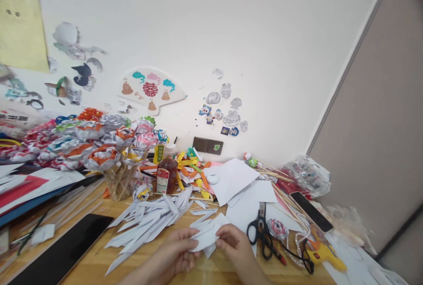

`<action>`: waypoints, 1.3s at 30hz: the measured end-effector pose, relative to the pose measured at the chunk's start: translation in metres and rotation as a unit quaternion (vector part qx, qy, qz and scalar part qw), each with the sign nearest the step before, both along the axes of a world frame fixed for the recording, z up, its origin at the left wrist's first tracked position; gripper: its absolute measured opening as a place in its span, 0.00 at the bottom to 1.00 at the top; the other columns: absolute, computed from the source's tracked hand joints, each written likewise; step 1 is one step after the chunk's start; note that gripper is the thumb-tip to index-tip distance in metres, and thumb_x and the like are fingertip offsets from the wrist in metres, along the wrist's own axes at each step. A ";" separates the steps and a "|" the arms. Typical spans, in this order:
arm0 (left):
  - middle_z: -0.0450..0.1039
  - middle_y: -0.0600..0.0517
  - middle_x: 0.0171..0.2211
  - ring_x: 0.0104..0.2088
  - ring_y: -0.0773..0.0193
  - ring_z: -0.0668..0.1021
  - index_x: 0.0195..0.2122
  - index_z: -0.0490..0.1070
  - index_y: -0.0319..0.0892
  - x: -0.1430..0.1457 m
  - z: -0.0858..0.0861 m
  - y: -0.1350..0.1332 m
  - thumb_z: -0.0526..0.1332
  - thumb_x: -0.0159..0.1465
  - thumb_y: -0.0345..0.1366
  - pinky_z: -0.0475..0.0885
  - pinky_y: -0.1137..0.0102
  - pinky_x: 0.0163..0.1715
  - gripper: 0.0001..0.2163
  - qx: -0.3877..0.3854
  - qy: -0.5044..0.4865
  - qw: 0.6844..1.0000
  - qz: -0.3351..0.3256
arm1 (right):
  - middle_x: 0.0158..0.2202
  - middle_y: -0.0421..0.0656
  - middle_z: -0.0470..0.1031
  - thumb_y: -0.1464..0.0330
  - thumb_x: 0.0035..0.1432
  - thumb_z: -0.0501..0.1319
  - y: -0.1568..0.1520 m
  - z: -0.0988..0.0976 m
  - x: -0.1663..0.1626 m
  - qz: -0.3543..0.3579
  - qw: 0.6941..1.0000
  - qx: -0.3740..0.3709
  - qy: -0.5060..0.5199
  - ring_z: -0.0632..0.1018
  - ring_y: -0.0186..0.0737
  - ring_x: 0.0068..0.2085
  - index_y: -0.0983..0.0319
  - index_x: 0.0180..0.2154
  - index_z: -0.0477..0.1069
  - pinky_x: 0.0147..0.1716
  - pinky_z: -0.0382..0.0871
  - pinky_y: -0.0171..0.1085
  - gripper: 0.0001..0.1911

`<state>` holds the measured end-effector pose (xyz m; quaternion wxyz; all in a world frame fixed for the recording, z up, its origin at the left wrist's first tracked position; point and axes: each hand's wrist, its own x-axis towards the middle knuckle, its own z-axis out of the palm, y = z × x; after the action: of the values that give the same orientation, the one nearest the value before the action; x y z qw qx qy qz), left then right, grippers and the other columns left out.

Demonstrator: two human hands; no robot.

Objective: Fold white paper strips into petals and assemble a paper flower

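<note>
Between both hands is a small piece of folded white paper [209,233], above the front of the wooden table. My left hand [180,249] pinches its left side, thumb on top and fingers beneath. At its right edge, my right hand [233,245] grips the paper between thumb and curled fingers. Just left of my hands lies a heap of white paper strips [155,216]. Black-handled scissors [262,232] rest to the right, next to a pink and white paper flower [276,228].
White sheets [231,181] lie behind my hands. A bottle of brown liquid [167,170] stands near a clear container [120,183] of paper flowers. A yellow glue gun [325,256] and phone [312,211] lie right; a black flat device [66,247] lies left.
</note>
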<state>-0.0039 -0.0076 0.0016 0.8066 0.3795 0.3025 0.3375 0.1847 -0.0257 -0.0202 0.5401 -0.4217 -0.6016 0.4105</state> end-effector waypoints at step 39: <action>0.70 0.55 0.15 0.20 0.66 0.70 0.20 0.67 0.41 0.010 0.000 -0.002 0.68 0.42 0.51 0.64 0.72 0.22 0.19 0.233 0.086 0.952 0.177 | 0.25 0.41 0.68 0.56 0.45 0.65 0.005 0.000 -0.007 -0.057 0.997 0.044 0.026 0.70 0.39 0.29 0.62 0.25 0.71 0.29 0.63 0.34 0.15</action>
<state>0.0057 -0.0096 0.0018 0.5940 0.5247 0.3458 0.5023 0.1781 -0.0207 -0.0197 0.5961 -0.4201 -0.5799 0.3632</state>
